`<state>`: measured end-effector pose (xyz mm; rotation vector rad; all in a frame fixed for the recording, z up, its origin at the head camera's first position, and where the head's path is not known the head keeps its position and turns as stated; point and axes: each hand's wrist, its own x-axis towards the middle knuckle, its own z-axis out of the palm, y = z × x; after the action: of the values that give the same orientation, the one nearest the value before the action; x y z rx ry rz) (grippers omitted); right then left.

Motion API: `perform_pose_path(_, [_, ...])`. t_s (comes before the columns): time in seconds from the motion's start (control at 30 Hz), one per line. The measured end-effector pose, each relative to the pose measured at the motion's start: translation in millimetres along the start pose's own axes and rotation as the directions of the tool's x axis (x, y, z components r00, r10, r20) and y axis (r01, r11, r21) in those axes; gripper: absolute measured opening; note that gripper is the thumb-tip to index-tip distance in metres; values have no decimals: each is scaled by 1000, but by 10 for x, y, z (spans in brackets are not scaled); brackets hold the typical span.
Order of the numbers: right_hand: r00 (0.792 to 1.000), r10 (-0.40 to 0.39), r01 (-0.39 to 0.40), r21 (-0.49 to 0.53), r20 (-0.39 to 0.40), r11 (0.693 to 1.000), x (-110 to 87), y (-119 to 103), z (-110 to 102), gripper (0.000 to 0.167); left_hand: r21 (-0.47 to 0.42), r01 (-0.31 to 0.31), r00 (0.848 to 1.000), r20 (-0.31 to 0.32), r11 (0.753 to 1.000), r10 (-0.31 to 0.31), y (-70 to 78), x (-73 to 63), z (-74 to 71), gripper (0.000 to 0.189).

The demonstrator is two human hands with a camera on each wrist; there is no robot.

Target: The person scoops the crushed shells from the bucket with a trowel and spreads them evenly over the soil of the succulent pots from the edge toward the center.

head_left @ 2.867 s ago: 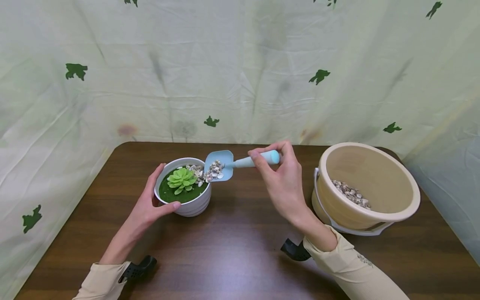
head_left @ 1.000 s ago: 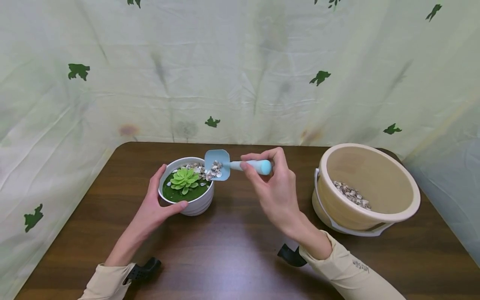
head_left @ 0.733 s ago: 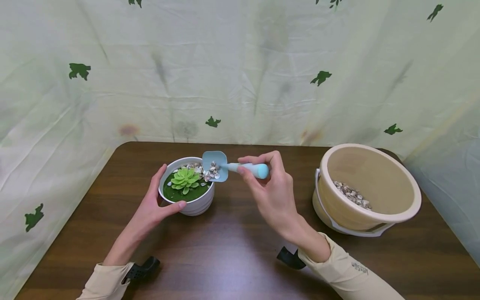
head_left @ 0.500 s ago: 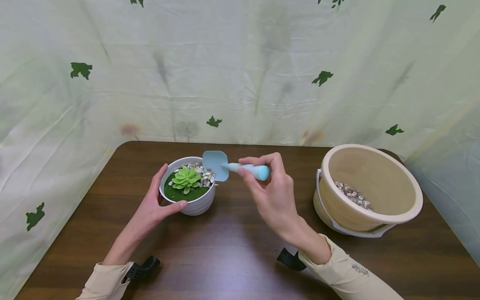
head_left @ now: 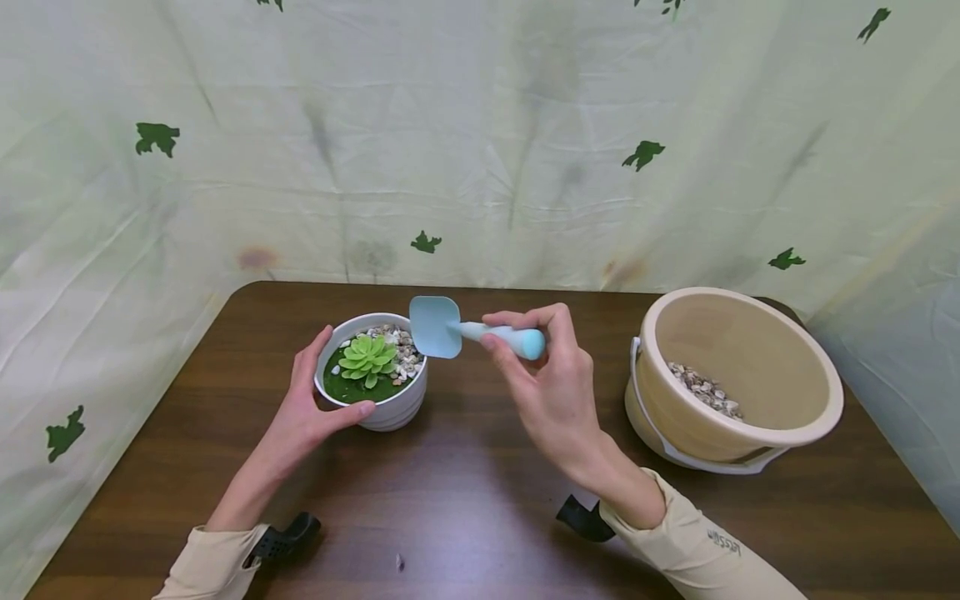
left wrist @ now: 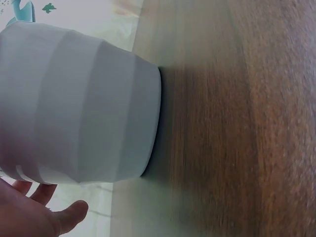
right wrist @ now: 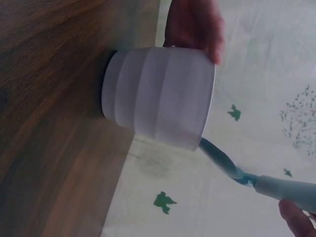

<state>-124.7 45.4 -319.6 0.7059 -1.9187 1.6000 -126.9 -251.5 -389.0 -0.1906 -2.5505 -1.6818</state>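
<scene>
A light-grey ribbed flowerpot point(head_left: 393, 410) stands upright on the table, with a green succulent point(head_left: 369, 358) on green moss-like filling inside. Pebbles or shell bits point(head_left: 407, 357) lie along the far and right side of the succulent. My left hand point(head_left: 303, 417) holds the pot from the left, thumb at the near side and fingers round the far side. With fingertips and thumb, my right hand point(head_left: 555, 392) pinches the handle of a light-blue hand trowel point(head_left: 435, 327). Its bare blade is tilted over the pot's right rim; in the right wrist view the trowel point(right wrist: 222, 158) meets the rim.
A beige bucket point(head_left: 738, 437) with a pale handle stands at the table's right, with more pebbles point(head_left: 703, 389) at its bottom. One small dark bit point(head_left: 400, 562) lies near the front of the brown table point(head_left: 480, 508). A leaf-patterned cloth point(head_left: 480, 167) hangs behind.
The pebbles on the trowel blade have slid off into the pot's right side. The blade has tipped and lifted slightly. A small dark bit has appeared on the table. The left hand keeps its hold.
</scene>
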Motion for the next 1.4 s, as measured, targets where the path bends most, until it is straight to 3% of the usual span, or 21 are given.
perform_pose_path(0.3, [1000,-26,26,37,-4,999,-20,12,-16,27,-48,-7,999,36,999,9,18,-6,-20,105])
perform_pose_path(0.73, [998,-56,56,82,-10,995,-41,76,-31,28,-27,19,1000,15,999,-19,28,-16,13,104])
perform_pose_path(0.87, [1000,-19,21,121,-23,992,-33,111,-48,27,-19,27,999,18,999,-27,22,-21,13,105])
perform_pose_path(1.1, [992,115,-99,227,-57,969,24,139,-128,26,-15,10,1000,9,1000,-10,25,-32,17,105])
perform_pose_path(1.4, [969,219,-172,324,-112,930,127,141,-339,26,12,-93,995,-25,996,93,38,-177,-51,98])
